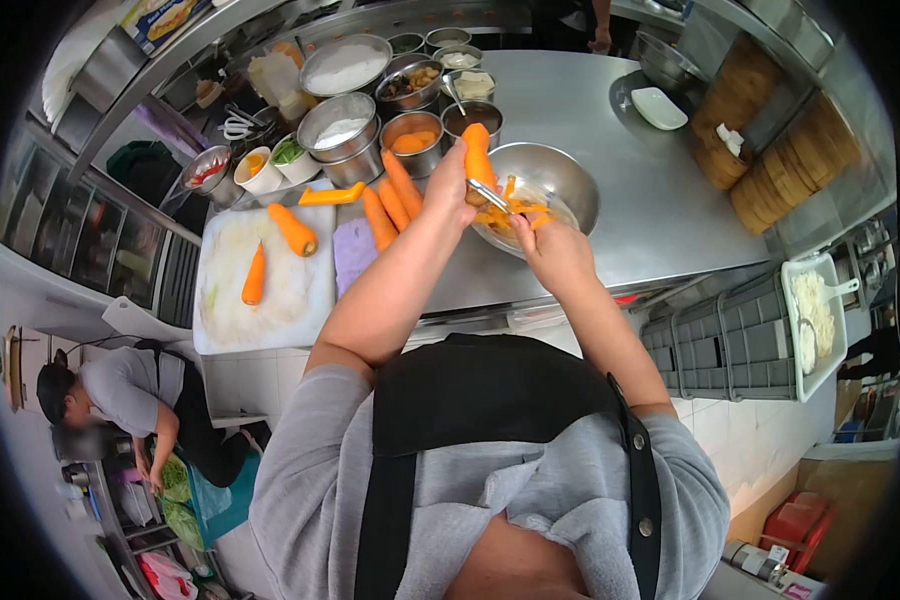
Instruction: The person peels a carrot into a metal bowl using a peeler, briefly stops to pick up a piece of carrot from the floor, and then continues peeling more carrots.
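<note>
Over the steel bowl (582, 190), my left hand (448, 188) is closed around a thick carrot (477, 152), its end pointing up and away from me. My right hand (558, 256) grips a metal peeler (490, 197), whose head lies against the lower part of the carrot. Orange peelings (528, 208) lie in the bowl below. Left of my left forearm, several whole carrots (378, 220) rest beside a purple cloth (354, 250). Two shorter carrots, one pointed (255, 275) and one blunt (292, 230), are on the white cutting board (220, 325).
Steel containers of ingredients (338, 130) crowd the back left of the steel counter (660, 215). A white dish (659, 108) and bamboo steamers (795, 165) stand right. Grey crates (715, 330) are beside the counter. Another person (135, 385) bends over greens at lower left.
</note>
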Motion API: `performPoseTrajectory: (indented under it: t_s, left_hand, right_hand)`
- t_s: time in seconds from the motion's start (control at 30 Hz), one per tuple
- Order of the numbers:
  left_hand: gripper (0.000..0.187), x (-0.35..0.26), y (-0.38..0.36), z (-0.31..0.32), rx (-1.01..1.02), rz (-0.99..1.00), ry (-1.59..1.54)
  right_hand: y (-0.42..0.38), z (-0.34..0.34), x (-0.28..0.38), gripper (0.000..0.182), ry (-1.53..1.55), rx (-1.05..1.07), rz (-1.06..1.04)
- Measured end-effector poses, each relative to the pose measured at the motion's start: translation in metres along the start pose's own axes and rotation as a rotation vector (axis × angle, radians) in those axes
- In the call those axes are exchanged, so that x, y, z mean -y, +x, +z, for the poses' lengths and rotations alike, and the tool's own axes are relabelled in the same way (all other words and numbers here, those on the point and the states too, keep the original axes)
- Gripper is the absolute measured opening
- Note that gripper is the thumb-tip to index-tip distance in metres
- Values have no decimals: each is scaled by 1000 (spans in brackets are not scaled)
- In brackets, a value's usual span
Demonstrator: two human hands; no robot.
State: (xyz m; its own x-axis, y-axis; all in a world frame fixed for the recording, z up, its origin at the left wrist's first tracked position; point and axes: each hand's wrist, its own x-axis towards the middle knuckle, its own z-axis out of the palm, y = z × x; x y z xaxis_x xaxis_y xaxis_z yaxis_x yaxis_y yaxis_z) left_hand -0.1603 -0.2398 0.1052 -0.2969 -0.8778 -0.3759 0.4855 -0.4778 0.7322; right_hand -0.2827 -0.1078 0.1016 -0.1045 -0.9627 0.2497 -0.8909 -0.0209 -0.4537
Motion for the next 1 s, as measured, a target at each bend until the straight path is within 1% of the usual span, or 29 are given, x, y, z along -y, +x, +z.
performPoseTrajectory:
  t_s: [0.1, 0.2, 0.3, 0.4, 0.5, 0.6, 0.7, 0.8, 0.83, 0.9, 1.0]
  left_hand:
    - [39, 10, 4, 0, 35, 58, 18]
    - [42, 24, -7, 1, 134, 63, 85]
    - [42, 32, -17, -8, 237, -29, 106]
    - [43, 32, -37, -14, 206, -10, 144]
    - [42, 32, -57, -24, 202, -4, 184]
    - [42, 27, -74, -35, 245, 16, 174]
    - [42, 17, -63, -39, 269, -19, 2]
    - [43, 8, -32, -34, 124, -81, -123]
    - [42, 5, -25, -31, 91, -72, -135]
    - [42, 2, -14, -24, 27, -61, -159]
    - [40, 0, 5, -20, 26, -42, -117]
  right_hand:
    - [2, -5, 1, 45, 68, -13, 23]
    - [16, -3, -12, 45, 119, -28, 68]
    - [31, -5, -23, 49, 78, 62, 165]
    - [34, -2, -20, 53, 208, -83, 127]
    - [40, 10, -31, 59, 219, -95, 127]
    - [42, 12, -38, 57, 198, -23, 192]
    - [40, 21, -36, 55, 295, -68, 148]
    - [34, 20, -24, 54, 387, -72, 61]
    - [32, 20, -20, 50, 370, -68, 24]
    - [25, 18, -15, 43, 335, -60, -43]
    - [17, 9, -6, 42, 142, 24, -60]
